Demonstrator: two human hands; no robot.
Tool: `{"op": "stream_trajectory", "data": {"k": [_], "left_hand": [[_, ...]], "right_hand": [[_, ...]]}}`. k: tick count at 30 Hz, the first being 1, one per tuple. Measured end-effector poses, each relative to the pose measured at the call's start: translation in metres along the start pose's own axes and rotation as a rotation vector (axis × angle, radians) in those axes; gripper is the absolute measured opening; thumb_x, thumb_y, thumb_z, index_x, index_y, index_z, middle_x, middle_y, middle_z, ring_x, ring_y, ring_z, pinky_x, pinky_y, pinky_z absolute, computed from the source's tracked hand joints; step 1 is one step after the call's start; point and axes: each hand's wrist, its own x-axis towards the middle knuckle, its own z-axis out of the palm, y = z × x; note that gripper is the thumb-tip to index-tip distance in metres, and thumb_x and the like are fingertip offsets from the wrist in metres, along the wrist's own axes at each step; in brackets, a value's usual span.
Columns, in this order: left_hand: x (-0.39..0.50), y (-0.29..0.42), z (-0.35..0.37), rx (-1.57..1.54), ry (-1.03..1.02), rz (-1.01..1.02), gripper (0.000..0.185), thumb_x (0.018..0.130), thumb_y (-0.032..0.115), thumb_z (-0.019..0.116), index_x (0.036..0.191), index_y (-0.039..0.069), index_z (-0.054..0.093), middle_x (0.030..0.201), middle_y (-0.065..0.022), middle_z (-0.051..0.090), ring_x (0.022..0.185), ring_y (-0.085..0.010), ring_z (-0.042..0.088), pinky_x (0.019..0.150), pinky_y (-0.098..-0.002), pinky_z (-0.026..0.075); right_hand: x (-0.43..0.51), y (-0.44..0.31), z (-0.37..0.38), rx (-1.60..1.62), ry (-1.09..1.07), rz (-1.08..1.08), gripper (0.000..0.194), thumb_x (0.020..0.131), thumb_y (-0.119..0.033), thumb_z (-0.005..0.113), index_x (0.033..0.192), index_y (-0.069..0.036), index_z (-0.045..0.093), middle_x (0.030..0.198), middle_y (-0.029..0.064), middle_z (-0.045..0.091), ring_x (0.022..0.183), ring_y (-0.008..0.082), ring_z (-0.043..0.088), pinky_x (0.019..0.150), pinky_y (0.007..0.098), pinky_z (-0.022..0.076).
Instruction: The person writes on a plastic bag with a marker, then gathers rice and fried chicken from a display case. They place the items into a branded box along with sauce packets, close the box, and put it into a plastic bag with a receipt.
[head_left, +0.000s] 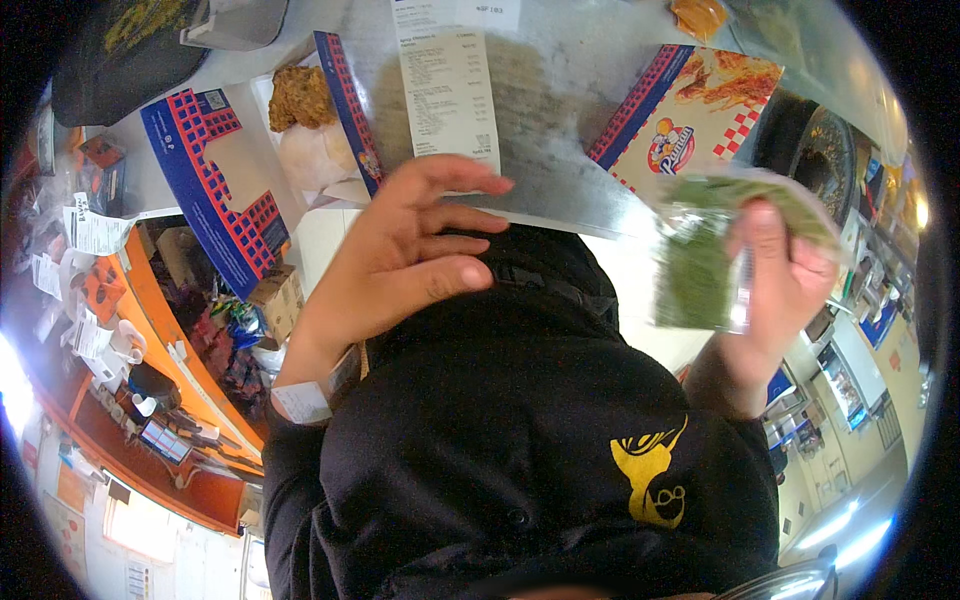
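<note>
My left hand (409, 247) is held above the near edge of a metal counter (555, 105), with its fingers apart and nothing in it. My right hand (780, 277) grips a clear plastic packet (694, 262) filled with something green, slightly blurred. Left of centre lies an unfolded blue, red and brown cardboard food box (225, 195). Inside it are a piece of fried chicken (300, 97) and a white paper-wrapped bundle (319, 157). Beyond my left fingertips, a long printed receipt (450, 97) lies flat. A second printed box (690, 112) is on the counter, beyond the packet.
At the far left edge stand a dark container (127, 67) with greens in it and a metal pan (236, 22). A dark round vessel (821, 165) sits at the right. An orange item in plastic (697, 16) lies at the back. Left are an orange-edged shelf (180, 330) and a brown carton (277, 304).
</note>
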Motion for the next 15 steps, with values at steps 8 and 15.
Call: {"op": "stream_trajectory", "data": {"k": [8,15], "left_hand": [[0.003,0.009,0.010,0.650,0.294,-0.001,0.029,0.089,0.009,0.065,0.117,0.003,0.061,0.082,-0.0028,0.066,0.073,-0.0075,0.059,0.066,-0.0221,0.047],[-0.040,0.048,-0.025,1.080,1.163,0.144,0.036,0.087,0.009,0.068,0.121,0.005,0.058,0.068,-0.0043,0.061,0.062,-0.0059,0.054,0.057,-0.0228,0.044]], "right_hand": [[0.002,0.015,-0.009,0.129,-0.065,-0.147,0.026,0.092,-0.012,0.060,0.116,-0.003,0.059,0.095,0.0107,0.069,0.069,0.0128,0.061,0.054,0.0246,0.0502],[0.044,0.040,-0.090,-0.686,0.143,0.176,0.031,0.090,-0.013,0.062,0.119,-0.003,0.054,0.082,0.0040,0.065,0.066,0.0083,0.056,0.057,0.0218,0.0441]]}}
